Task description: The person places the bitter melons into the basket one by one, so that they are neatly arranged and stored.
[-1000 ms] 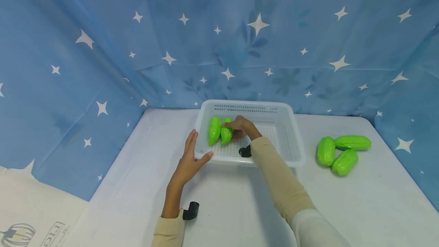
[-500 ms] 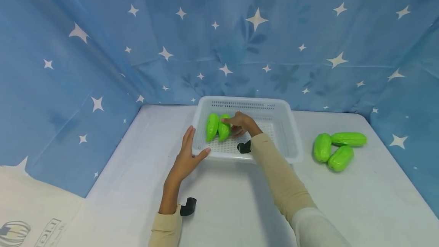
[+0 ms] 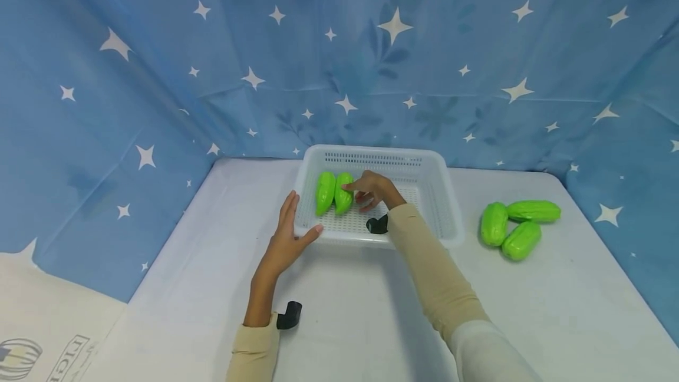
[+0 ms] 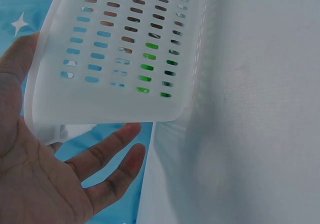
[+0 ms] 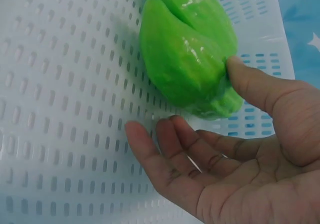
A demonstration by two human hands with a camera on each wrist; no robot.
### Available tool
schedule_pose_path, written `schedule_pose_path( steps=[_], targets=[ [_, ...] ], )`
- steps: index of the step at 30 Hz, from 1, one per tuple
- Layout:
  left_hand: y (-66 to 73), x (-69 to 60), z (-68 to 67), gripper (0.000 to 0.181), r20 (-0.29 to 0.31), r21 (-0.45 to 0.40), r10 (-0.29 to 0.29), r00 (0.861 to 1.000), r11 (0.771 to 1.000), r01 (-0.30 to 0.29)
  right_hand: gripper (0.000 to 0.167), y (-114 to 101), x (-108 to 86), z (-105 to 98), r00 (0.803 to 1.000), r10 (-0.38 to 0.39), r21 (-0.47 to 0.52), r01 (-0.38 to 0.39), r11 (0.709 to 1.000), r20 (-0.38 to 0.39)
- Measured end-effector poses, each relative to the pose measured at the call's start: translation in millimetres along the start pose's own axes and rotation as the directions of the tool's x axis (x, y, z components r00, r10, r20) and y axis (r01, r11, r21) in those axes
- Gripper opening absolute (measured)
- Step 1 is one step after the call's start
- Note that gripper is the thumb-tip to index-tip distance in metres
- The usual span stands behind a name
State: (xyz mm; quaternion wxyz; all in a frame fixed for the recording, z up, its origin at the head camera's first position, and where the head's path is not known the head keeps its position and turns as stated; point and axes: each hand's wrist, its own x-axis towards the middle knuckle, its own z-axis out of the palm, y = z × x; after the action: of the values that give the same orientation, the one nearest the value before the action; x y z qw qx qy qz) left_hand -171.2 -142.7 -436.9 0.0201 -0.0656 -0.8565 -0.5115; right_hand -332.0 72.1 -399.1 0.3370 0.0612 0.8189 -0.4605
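Two green ridged vegetables lie side by side at the left in a white perforated basket (image 3: 424,243): one on the left (image 3: 325,193), one on the right (image 3: 343,196). My right hand (image 3: 375,189) is inside the basket. Its thumb (image 5: 252,83) touches the nearer vegetable (image 5: 185,59) in the right wrist view, while the loosely bent fingers sit apart from it. My left hand (image 3: 283,245) is at the basket's front left corner, thumb at the front rim and spread fingers along the left side. The left wrist view shows this hand (image 4: 55,174) beside the basket wall (image 4: 110,104).
Three more green vegetables lie on the white table (image 3: 339,311) right of the basket: one upright in view (image 3: 494,224), one sideways (image 3: 534,211), one slanted (image 3: 522,241). A blue star-patterned curtain (image 3: 339,63) stands behind. Printed cloth (image 3: 48,311) is at lower left.
The head view has shifted slightly, moving everything up and left. The right-hand vegetable in the basket leans a little differently, and my right fingers have loosened away from it. My left hand keeps its place.
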Motion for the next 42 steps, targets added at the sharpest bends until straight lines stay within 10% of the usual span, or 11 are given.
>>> schedule_pose_path(
  steps=[18, 42],
  targets=[
    [0.6, 1.6, 1.0, 0.095, -0.013, 0.021, 0.004, 1.000, 1.000, -0.004, 0.050, -1, 0.2, -1, 1.000, -0.016, -0.015, 0.016, 1.000, -0.001],
    [1.9, -1.6, 1.3, 0.095, -0.015, 0.011, 0.006, 1.000, 1.000, -0.006, 0.072, -1, -11.0, -11, 0.998, 0.019, -0.050, -0.016, 0.999, 0.064]
  ],
)
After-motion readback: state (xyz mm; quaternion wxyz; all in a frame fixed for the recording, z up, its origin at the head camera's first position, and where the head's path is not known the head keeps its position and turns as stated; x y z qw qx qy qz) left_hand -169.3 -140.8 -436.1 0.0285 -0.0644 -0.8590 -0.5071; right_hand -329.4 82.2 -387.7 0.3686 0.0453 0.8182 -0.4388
